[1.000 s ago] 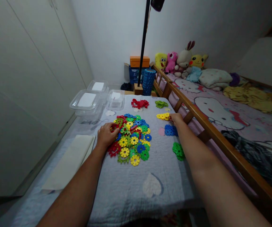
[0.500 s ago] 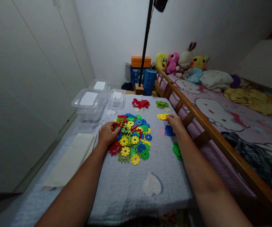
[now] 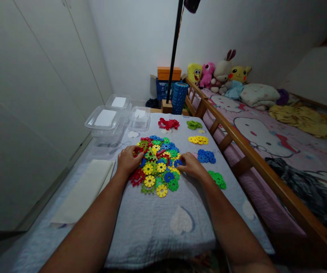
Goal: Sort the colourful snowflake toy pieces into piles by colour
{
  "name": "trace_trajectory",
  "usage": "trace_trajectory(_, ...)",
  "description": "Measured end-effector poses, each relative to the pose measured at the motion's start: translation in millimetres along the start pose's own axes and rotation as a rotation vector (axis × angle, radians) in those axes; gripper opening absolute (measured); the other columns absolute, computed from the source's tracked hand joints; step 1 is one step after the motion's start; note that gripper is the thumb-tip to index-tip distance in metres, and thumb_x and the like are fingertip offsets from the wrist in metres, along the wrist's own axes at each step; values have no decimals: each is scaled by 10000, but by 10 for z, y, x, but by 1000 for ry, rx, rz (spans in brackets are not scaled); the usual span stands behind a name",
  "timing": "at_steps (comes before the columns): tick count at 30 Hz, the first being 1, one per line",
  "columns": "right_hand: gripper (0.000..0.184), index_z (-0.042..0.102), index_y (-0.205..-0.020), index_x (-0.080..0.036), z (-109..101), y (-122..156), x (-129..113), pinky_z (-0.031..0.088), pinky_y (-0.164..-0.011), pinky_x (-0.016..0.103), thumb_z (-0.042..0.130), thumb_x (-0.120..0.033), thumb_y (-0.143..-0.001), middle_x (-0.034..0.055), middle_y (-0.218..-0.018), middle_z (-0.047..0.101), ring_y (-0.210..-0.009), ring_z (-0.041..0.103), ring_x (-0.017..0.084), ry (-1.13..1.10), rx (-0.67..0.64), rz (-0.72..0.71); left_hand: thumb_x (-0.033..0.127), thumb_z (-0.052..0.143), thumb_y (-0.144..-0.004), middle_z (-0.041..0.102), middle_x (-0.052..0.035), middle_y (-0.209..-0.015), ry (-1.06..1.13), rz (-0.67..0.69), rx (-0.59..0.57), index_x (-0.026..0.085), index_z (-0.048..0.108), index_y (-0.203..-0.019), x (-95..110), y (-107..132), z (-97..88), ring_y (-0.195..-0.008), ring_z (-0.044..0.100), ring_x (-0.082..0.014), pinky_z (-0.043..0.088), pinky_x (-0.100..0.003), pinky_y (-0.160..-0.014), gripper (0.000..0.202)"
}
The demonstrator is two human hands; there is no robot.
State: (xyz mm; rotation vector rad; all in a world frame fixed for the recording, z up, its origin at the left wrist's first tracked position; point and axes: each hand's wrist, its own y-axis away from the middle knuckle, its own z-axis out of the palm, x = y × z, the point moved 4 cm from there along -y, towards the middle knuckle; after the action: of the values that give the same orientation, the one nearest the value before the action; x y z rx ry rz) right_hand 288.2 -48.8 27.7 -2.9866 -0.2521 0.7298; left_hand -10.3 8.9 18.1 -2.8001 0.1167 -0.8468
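A heap of flat notched plastic building pieces (image 3: 161, 167) lies mid-table, mixing yellow, blue and green flower discs with red and olive-green shapes. My left hand (image 3: 129, 161) rests on the heap's left edge, thumb and fingers apart over red pieces (image 3: 137, 151); its fingertips are partly hidden. At the right edge, my right hand (image 3: 191, 165) has its fingertips closed on a blue disc (image 3: 177, 163) that still lies among the others. Single-colour groups sit beyond and to the right: red (image 3: 168, 124), light green (image 3: 194, 125), yellow (image 3: 198, 140), blue (image 3: 206, 156) and green (image 3: 217, 179).
Clear lidded plastic boxes (image 3: 105, 118) stand at the back left, with a folded cream cloth (image 3: 82, 191) in front of them. A wooden bed rail (image 3: 231, 138) borders the table's right side. A black lamp pole (image 3: 175, 53) and blue foam roller (image 3: 179, 98) stand behind.
My right hand has moved from the yellow group left and nearer to the heap's right edge, leaving the yellow discs there. The left hand has stayed on the heap's left edge.
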Motion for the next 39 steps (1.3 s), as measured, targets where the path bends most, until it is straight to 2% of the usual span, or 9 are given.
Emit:
trace_trajectory(3, 201, 671, -898, -177, 10, -11, 0, 398, -765, 271, 772, -236, -734, 15, -892, 627, -841, 549, 167, -16, -3, 2, 442, 560, -857, 720, -77, -1199, -2, -2, 2, 239, 694, -1108, -4, -3, 1, -1131, 631, -288, 464, -421, -996, 350)
trace_trajectory(7, 25, 670, -804, -181, -71, -31, 29, 398, -725, 267, 671, -205, -796, 11, -810, 660, -759, 563, 155, -140, -15, 25, 451, 557, -859, 715, -82, -1210, -5, -2, -7, 235, 691, -1106, -9, -5, 1, -1137, 627, -295, 461, -431, -998, 355)
trace_trajectory(9, 70, 664, -766, -184, -165, -29, 105, 396, -694, 267, 619, -210, -813, 5, -756, 661, -719, 570, 155, -207, -4, 67, 454, 552, -861, 712, -88, -1214, -6, -5, -14, 227, 691, -1105, -9, -4, 2, -1144, 626, -302, 459, -441, -1002, 361)
trace_trajectory(14, 94, 643, -748, -190, -510, 42, 505, 391, -639, 265, 600, -258, -796, -8, -684, 628, -658, 566, 157, -277, 251, 262, 457, 548, -864, 708, -94, -1216, -15, -4, -14, 220, 690, -1114, -8, -2, 6, -1150, 624, -307, 459, -445, -1001, 373)
trace_trajectory(18, 125, 664, -870, -183, -677, 142, 845, 400, -627, 264, 611, -246, -777, -3, -697, 626, -651, 577, 165, -233, 469, 425, 456, 554, -861, 713, -86, -1205, -14, 8, -8, 228, 688, -1106, -9, -4, 7, -1142, 627, -291, 465, -423, -1000, 361)
trace_trajectory(22, 147, 661, -891, -178, -695, 184, 1020, 396, -624, 269, 615, -239, -766, 11, -711, 628, -654, 578, 175, -152, 528, 509, 444, 551, -860, 711, -94, -1213, -10, 7, -10, 217, 692, -1108, -6, -3, -1, -1136, 629, -293, 464, -429, -1003, 364)
trace_trajectory(28, 65, 644, -774, -191, -670, 200, 1056, 407, -671, 292, 591, -221, -749, 47, -747, 667, -706, 586, 201, -3, 540, 546, 459, 547, -863, 710, -93, -1215, -11, 5, -15, 210, 692, -1113, -16, -3, 7, -1137, 625, -297, 461, -436, -1007, 382)
trace_trajectory(34, 114, 665, -788, -190, -711, 212, 1012, 425, -731, 318, 558, -206, -753, 77, -789, 698, -753, 603, 225, 74, 548, 539, 469, 544, -864, 710, -87, -1211, -20, 7, -12, 219, 689, -1112, -33, -8, 21, -1129, 627, -292, 462, -428, -1003, 382)
trace_trajectory(39, 139, 684, -833, -184, -650, 113, 754, 450, -764, 321, 570, -250, -788, 74, -841, 707, -781, 607, 214, -12, 535, 373, 456, 547, -859, 712, -83, -1210, -17, 2, -16, 222, 688, -1116, -17, -7, 9, -1133, 626, -292, 459, -425, -1004, 375)
